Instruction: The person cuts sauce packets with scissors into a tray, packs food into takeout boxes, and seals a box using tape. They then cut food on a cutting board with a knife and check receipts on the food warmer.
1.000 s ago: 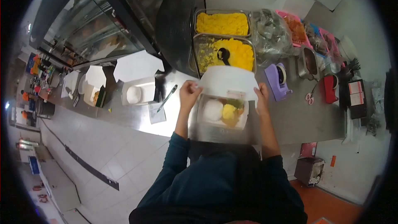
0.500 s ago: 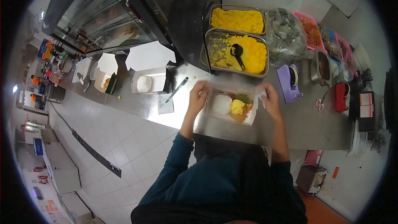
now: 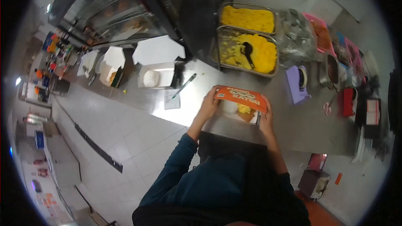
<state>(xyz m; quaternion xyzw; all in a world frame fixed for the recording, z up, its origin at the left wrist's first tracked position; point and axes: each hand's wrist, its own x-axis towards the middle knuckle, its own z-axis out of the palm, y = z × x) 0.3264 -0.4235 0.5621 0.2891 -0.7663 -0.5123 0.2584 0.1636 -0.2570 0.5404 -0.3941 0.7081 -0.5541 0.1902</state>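
Note:
My left hand [image 3: 209,103] grips the left side of a cardboard meal box, its fingertips at the corner of the orange printed lid [image 3: 242,98]. On the opposite side, my right hand [image 3: 266,115] closes around the lid's right edge. The lid is tilted partway down over the box. Beneath its front edge show white rice [image 3: 229,108], a yellow shredded topping [image 3: 244,109] and a brown piece of food [image 3: 245,117]. The lid hides the back of the box.
An open box with rice [image 3: 150,78] and another food box [image 3: 111,76] stand left, near a pen [image 3: 183,86]. Behind are metal trays of yellow food [image 3: 266,54], one with a black scoop [image 3: 248,53]. Rightward are a purple tape dispenser [image 3: 298,90] and scissors [image 3: 328,107].
The lid has swung down toward me, showing its orange printed outside and covering the rear of the food. Both hands have moved with it, and the whole view has shifted slightly.

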